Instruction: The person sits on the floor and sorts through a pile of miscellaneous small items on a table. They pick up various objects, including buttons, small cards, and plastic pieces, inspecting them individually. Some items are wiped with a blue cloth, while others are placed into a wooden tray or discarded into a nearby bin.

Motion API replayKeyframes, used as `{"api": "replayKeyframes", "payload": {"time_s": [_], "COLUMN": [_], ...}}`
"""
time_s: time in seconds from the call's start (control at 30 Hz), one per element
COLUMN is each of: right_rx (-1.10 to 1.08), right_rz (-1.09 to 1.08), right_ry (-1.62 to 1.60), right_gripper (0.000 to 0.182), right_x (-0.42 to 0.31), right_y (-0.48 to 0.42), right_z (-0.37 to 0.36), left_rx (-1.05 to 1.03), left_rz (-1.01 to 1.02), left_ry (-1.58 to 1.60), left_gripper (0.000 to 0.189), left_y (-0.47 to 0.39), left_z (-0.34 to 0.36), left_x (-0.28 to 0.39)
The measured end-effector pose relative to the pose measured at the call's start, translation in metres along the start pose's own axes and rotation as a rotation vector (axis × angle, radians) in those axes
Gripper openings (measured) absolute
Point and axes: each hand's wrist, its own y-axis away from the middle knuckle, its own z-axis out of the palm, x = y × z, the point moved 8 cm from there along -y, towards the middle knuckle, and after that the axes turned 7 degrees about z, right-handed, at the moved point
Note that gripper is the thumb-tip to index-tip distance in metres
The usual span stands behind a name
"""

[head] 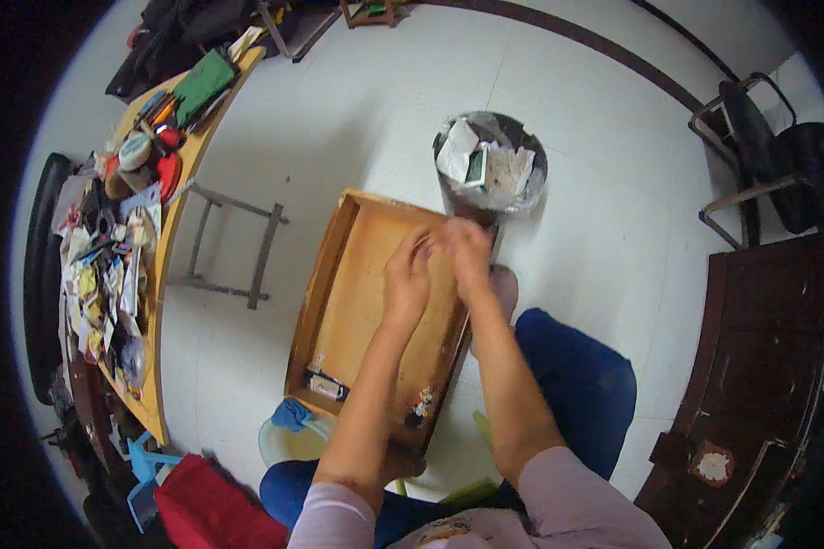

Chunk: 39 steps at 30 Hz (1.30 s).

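Both my hands are raised over the far part of a shallow wooden drawer [378, 309]. My left hand [408, 274] has its fingers bent, and whether anything small lies in them cannot be told. Beside it, my right hand [465, 250] is blurred, its fingers close to those of the left. In the drawer's near left corner are small items, among them a pale box-like piece [326, 386]. A cluster of tiny coloured pieces [422, 403] lies in the near right corner. Past the drawer stands a bin [491, 161] lined with clear plastic, holding papers.
A cluttered wooden table [161, 329] runs along the left, with a grey metal frame [268, 257] beside it. Near my legs stand a pale basin [288, 442] with a blue cloth [290, 414] and a red cloth item [213, 504]. Dark wooden cabinet [762, 343] and black chair [762, 147] stand right.
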Motion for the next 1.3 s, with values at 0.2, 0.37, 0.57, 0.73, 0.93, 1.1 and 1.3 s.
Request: {"api": "replayKeyframes", "payload": {"time_s": [0.2, 0.37, 0.57, 0.73, 0.93, 1.1, 1.3], "right_rx": [0.326, 0.213, 0.024, 0.277, 0.039, -0.365, -0.753], "right_rz": [-0.411, -0.505, -0.333, -0.399, -0.666, -0.941, -1.200], "right_ry": [0.296, 0.427, 1.131, 0.738, 0.750, 0.653, 0.684], "right_gripper": [0.025, 0.044, 0.040, 0.035, 0.031, 0.025, 0.021], "right_x": [-0.168, -0.201, -0.093, -0.096, -0.187, -0.203, -0.185], "right_y": [-0.075, -0.064, -0.132, -0.109, 0.032, 0.148, 0.321], "right_z": [-0.070, -0.040, -0.064, -0.094, 0.032, 0.177, 0.337], "left_rx": [-0.215, -0.037, -0.201, -0.089, 0.145, 0.686, 1.101], "left_rz": [0.202, -0.207, -0.359, -0.225, 0.053, 0.292, 0.358], "left_ry": [-0.207, 0.213, 1.282, 0.870, 0.576, 0.522, 0.350], "left_gripper": [0.036, 0.064, 0.063, 0.058, 0.039, 0.026, 0.019], "left_y": [-0.135, -0.164, -0.139, -0.083, 0.012, 0.080, 0.179], "left_z": [0.128, 0.144, 0.129, 0.048, -0.116, -0.272, -0.384], "left_x": [0.028, -0.048, 0.030, 0.067, 0.136, 0.154, 0.167]}}
